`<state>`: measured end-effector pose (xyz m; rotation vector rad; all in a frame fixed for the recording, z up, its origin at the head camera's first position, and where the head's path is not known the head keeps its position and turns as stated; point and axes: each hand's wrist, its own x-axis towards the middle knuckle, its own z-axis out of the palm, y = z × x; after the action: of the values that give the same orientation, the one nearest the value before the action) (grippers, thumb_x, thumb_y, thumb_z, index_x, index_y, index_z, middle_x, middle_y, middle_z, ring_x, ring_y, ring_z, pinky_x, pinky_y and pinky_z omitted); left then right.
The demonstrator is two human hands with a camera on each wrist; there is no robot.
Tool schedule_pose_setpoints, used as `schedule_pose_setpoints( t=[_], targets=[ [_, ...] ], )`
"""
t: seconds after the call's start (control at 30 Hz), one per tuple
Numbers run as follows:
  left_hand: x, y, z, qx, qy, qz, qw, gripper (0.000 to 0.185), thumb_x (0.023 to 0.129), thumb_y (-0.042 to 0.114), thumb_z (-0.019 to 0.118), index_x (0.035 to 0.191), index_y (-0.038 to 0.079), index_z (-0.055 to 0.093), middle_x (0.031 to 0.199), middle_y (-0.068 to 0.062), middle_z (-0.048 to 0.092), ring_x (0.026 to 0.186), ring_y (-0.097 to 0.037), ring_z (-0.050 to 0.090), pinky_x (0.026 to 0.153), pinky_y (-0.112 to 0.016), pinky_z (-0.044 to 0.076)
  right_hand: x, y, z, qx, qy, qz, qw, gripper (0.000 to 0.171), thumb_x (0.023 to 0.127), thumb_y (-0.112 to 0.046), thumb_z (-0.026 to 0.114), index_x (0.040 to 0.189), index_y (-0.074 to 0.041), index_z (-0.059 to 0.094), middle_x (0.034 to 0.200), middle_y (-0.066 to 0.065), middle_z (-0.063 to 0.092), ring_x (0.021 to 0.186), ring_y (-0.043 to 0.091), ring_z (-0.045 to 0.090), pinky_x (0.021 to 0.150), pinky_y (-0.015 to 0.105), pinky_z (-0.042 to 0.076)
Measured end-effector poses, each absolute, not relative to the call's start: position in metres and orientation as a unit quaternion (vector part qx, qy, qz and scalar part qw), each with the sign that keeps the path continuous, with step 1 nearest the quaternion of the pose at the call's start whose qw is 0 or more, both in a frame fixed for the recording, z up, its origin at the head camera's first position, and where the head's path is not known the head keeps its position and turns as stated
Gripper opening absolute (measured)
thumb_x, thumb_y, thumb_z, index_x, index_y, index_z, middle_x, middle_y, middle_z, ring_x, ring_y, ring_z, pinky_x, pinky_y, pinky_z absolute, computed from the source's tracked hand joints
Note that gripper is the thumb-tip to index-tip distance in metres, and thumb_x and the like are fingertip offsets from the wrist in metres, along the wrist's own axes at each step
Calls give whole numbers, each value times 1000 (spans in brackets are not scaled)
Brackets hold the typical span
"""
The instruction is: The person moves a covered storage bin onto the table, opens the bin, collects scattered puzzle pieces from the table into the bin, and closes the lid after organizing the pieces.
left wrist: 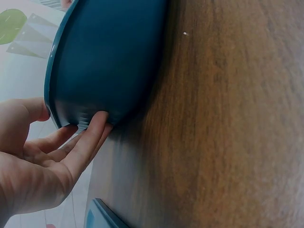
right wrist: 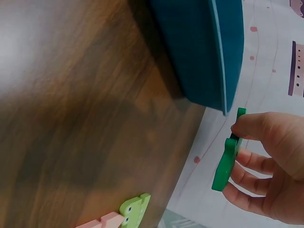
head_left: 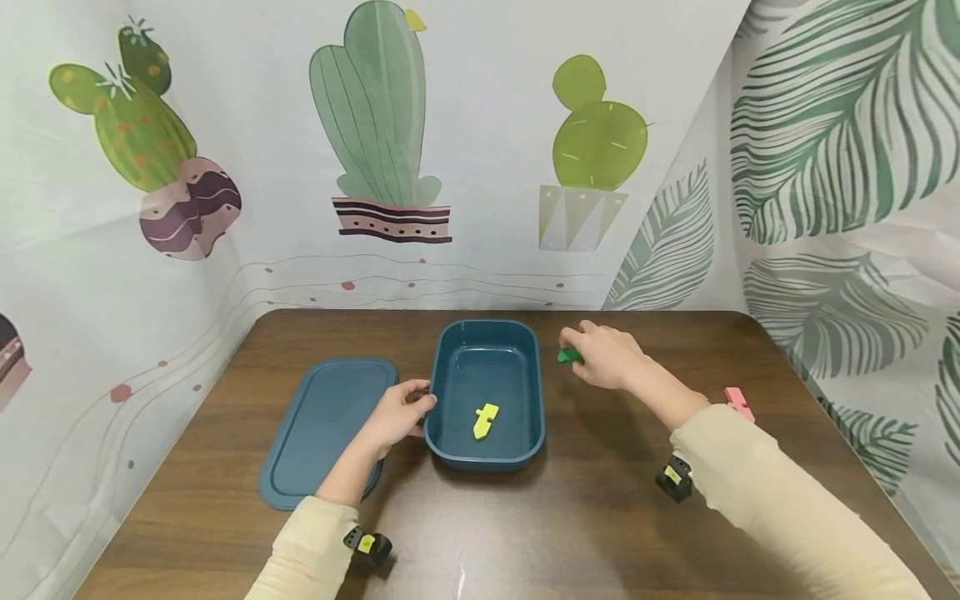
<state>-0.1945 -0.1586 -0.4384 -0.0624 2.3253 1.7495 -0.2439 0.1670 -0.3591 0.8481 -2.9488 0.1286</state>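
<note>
A deep blue plastic box (head_left: pixel 485 383) stands mid-table with a yellow-green puzzle piece (head_left: pixel 486 421) lying inside it. My left hand (head_left: pixel 402 412) holds the box's left side; in the left wrist view the thumb is at the rim and the fingers (left wrist: pixel 90 137) press the outer wall. Right of the box, my right hand (head_left: pixel 603 356) pinches a green puzzle piece (right wrist: pixel 228 159) between thumb and fingers, raised above the table. Part of this piece is hidden by the hand in the head view.
Left of the box lies a flat blue lid (head_left: pixel 330 425). A pink puzzle piece (head_left: pixel 738 402) sits at the table's right side, partly behind the right sleeve. Beside it, a light green piece with eyes (right wrist: pixel 134 209) shows in the right wrist view. A patterned cloth (head_left: pixel 487 167) hangs behind the table.
</note>
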Motion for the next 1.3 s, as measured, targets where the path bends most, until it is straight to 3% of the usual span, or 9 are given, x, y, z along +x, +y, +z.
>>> schedule_pose_setpoints(
  t=[1.3],
  targets=[
    [-193,-159,-436,-23,795,595,117,42,91,12,53,130,-2,46,112,-19,57,85,-23,61,65,-36,57,-236,94,-353,332,-943,12,22,24,82,-18,65,104,-19,57,91,6,55,69,18,53,50,30,46]
  ],
)
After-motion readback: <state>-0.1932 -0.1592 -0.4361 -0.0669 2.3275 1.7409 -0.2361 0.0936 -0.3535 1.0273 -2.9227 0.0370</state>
